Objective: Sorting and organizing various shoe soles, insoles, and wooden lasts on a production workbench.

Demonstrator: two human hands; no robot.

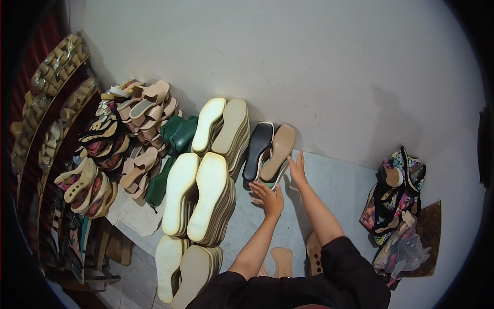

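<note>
Two short stacks of shoe insoles stand side by side against the wall, a black insole on top of the left one and a tan insole on top of the right one. At the heel end of these stacks, my left hand has its fingers spread, the tips close to the black insole's heel. My right hand is along the right side of the tan stack with fingers stretched out. Whether either hand presses on the stacks is hard to tell. Tall piles of cream insoles rise to the left.
Green pieces and piled beige sandals lie farther left, beside patterned wedge sandals. Shelves hold bagged heels. More patterned shoes and a clear plastic bag sit at right. A tan insole lies near my body.
</note>
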